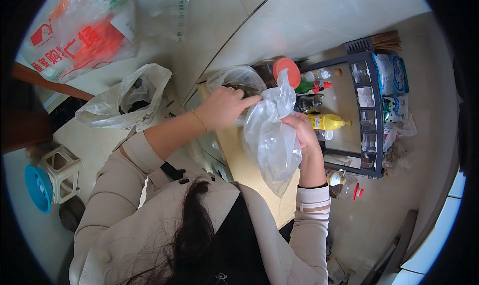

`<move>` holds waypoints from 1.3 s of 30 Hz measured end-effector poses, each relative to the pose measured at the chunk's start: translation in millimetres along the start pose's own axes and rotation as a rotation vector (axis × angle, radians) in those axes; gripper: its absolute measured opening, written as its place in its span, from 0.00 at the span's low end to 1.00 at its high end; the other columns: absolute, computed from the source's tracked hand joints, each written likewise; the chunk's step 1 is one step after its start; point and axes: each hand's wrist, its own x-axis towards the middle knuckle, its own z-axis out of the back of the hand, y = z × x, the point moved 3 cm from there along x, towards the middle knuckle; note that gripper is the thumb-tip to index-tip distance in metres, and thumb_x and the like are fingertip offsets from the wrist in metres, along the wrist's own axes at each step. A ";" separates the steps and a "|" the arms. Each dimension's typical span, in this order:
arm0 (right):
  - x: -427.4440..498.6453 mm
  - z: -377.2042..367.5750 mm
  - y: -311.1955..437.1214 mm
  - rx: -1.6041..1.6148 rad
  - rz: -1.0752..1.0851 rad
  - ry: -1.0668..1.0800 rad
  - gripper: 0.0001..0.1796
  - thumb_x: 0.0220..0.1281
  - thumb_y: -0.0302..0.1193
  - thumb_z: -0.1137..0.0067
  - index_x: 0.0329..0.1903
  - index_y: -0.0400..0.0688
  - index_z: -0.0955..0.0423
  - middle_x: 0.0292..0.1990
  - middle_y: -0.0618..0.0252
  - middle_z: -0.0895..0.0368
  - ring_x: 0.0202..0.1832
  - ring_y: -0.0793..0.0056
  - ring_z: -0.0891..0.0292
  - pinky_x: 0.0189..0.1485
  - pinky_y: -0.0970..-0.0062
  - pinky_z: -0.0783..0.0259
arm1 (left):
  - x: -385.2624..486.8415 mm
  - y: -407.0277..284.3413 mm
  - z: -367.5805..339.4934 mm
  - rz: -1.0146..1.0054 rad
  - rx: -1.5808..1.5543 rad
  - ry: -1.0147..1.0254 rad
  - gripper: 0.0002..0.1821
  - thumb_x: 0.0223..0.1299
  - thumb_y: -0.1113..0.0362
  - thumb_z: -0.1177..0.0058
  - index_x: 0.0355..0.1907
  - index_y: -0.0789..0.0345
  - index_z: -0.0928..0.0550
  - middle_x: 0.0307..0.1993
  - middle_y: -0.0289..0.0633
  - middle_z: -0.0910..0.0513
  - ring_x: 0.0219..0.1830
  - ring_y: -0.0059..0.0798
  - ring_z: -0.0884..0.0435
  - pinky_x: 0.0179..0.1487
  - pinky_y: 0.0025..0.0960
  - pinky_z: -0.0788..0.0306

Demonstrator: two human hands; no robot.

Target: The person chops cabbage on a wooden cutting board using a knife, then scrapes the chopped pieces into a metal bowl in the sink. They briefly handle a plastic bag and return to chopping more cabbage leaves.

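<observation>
A translucent plastic bag [271,146] hangs in front of me above the tan countertop, its top gathered and twisted. My right hand [302,129] grips the right side of its neck between thumb and fingers. From the left, my left hand [228,106] reaches to the same bag, its index finger at the gathered top. Whether those fingers pinch the plastic is unclear. Just beyond the left hand is another clear plastic bag [237,77] with something dark inside, partly covered by the hand. A jar with a red lid [287,72] stands behind the bag's top.
A dark rack [366,135] with several small spice drawers stands right, beside bottles including a yellow pump bottle [327,122]. An opened white plastic bag [123,101] sits left. Upper left hangs a red-printed plastic bag [86,41]. Lower left are a plastic stool [63,172] and blue basin [38,187].
</observation>
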 end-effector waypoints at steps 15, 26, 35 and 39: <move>-31.0 34.7 2.5 0.144 0.070 -0.024 0.17 0.59 0.26 0.40 0.49 0.32 0.21 0.38 0.61 0.14 0.35 0.76 0.18 0.39 0.76 0.23 | -27.0 52.2 13.3 0.318 -0.203 -0.097 0.31 0.56 0.73 0.50 0.66 0.54 0.28 0.37 0.46 0.18 0.37 0.46 0.19 0.43 0.46 0.25; -98.3 84.8 -82.3 0.450 0.036 -0.430 0.19 0.54 0.26 0.42 0.49 0.33 0.21 0.41 0.56 0.14 0.40 0.67 0.16 0.47 0.71 0.22 | -36.2 31.2 4.2 0.420 -0.553 -0.005 0.29 0.61 0.74 0.47 0.66 0.57 0.27 0.23 0.38 0.30 0.22 0.29 0.29 0.31 0.30 0.30; -163.3 59.0 -130.1 0.766 0.182 -0.428 0.20 0.53 0.30 0.39 0.48 0.34 0.21 0.41 0.57 0.14 0.39 0.67 0.16 0.46 0.70 0.20 | 4.4 -59.1 -22.4 0.169 -0.894 0.200 0.25 0.63 0.74 0.43 0.64 0.62 0.25 0.22 0.38 0.29 0.22 0.25 0.28 0.30 0.29 0.29; -212.0 58.2 -158.3 0.826 0.227 -0.512 0.19 0.53 0.30 0.39 0.48 0.34 0.22 0.39 0.57 0.14 0.37 0.68 0.16 0.45 0.69 0.20 | -6.6 -121.3 -37.5 0.022 -0.967 0.348 0.26 0.62 0.72 0.41 0.64 0.61 0.26 0.24 0.35 0.27 0.23 0.22 0.29 0.29 0.27 0.30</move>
